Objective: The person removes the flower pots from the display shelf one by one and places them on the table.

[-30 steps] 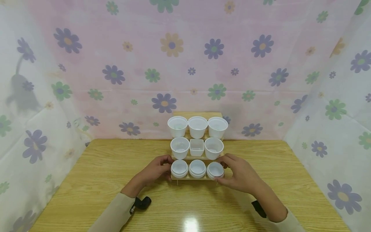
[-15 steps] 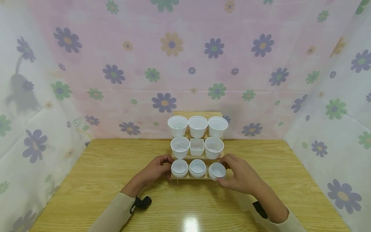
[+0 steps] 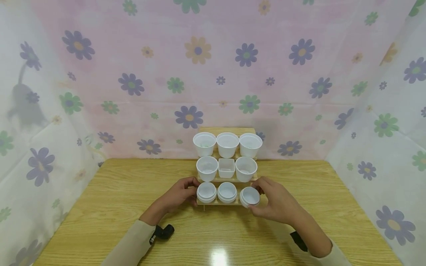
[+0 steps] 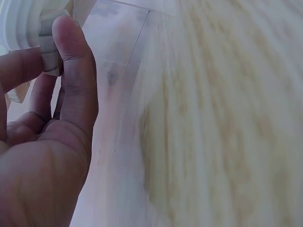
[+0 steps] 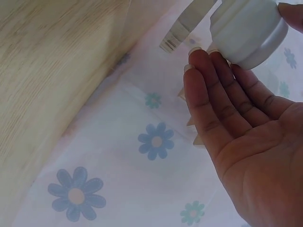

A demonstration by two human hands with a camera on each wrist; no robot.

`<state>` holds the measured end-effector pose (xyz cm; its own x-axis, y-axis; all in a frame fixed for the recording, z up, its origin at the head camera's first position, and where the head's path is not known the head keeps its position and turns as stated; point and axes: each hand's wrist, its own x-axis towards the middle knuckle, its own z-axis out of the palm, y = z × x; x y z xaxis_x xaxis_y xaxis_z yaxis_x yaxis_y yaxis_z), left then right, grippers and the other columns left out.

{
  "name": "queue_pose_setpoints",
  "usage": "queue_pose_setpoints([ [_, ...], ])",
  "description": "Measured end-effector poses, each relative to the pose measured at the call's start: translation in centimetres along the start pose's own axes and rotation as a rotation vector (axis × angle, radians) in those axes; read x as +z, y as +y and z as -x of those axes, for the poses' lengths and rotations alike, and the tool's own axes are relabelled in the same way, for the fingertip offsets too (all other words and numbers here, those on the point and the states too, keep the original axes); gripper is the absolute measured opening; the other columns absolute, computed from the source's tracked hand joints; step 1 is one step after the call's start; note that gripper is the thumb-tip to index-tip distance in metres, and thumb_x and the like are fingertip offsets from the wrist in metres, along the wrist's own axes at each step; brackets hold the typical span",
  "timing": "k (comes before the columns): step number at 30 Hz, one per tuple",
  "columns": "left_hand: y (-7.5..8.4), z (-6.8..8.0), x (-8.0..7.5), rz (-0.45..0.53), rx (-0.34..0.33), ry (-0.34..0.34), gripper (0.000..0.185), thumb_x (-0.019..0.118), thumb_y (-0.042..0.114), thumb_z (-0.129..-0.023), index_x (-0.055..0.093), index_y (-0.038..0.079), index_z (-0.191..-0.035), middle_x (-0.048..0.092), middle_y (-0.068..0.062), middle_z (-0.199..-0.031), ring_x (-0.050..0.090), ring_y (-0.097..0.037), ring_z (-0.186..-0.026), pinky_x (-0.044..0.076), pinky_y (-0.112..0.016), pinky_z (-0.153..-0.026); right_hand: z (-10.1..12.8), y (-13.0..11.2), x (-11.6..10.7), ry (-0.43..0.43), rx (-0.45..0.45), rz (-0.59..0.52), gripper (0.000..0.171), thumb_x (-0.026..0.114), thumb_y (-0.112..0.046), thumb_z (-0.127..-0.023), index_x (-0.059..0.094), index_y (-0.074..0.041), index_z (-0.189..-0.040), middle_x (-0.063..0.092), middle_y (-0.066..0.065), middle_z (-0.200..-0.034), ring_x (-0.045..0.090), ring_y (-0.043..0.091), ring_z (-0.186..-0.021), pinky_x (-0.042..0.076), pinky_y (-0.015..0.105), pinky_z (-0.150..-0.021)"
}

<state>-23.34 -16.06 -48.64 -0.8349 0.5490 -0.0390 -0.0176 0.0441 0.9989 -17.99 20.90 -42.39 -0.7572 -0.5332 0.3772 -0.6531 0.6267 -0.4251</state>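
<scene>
Right hand [image 3: 277, 201] grips the small round white plastic jar [image 3: 250, 196], lifting it off the stepped wooden rack [image 3: 216, 202] at 3 o'clock; left hand [image 3: 179, 194] pinches the rack's 9 o'clock end. Next: clear lift needed.

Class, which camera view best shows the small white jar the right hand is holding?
The right wrist view: the small white jar fills the frame close up, the right hand's fingers under it. The head view shows it small, tilted at the rack's end. The left wrist view misses it.

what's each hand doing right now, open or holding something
Left hand: grips the left end of the wooden rack.
Right hand: holds the front-right white jar between thumb and fingers.
</scene>
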Motion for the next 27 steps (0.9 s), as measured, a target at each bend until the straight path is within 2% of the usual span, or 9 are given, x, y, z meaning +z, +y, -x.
queue_pose_setpoints([
  [7, -0.3, -0.2, -0.2, -0.014, -0.009, 0.005, 0.02, 0.058, 0.014, -0.109, 0.059, -0.003, -0.121, 0.062, -0.011, -0.114, 0.067, -0.021, -0.085, 0.062, -0.035, -0.072, 0.0, -0.7, -0.3, -0.024, 0.017, -0.001, 0.052, 0.093, -0.028, -0.076, 0.065, -0.012, -0.116, 0.065, -0.003, -0.104, 0.068, 0.016, -0.088, 0.059, 0.026, -0.077],
  [16, -0.4, -0.2, -0.3, -0.026, -0.014, 0.005, 0.021, 0.058, 0.015, -0.109, 0.058, -0.002, -0.121, 0.062, -0.01, -0.115, 0.069, -0.022, -0.088, 0.062, -0.036, -0.075, 0.1, -1.6, -0.5, -0.036, 0.017, 0.022, 0.051, 0.092, -0.028, -0.076, 0.064, -0.014, -0.116, 0.064, -0.007, -0.104, 0.065, 0.006, -0.09, 0.06, 0.03, -0.077],
  [27, -0.2, 0.0, -0.3, -0.019, -0.015, 0.004, 0.022, 0.058, 0.015, -0.109, 0.058, -0.002, -0.122, 0.063, -0.009, -0.115, 0.07, -0.022, -0.092, 0.062, -0.036, -0.075, 0.0, -2.5, -0.2, -0.034, -0.011, -0.009, 0.054, 0.092, -0.026, -0.076, 0.063, -0.014, -0.12, 0.065, -0.007, -0.109, 0.067, 0.007, -0.094, 0.062, 0.032, -0.081],
])
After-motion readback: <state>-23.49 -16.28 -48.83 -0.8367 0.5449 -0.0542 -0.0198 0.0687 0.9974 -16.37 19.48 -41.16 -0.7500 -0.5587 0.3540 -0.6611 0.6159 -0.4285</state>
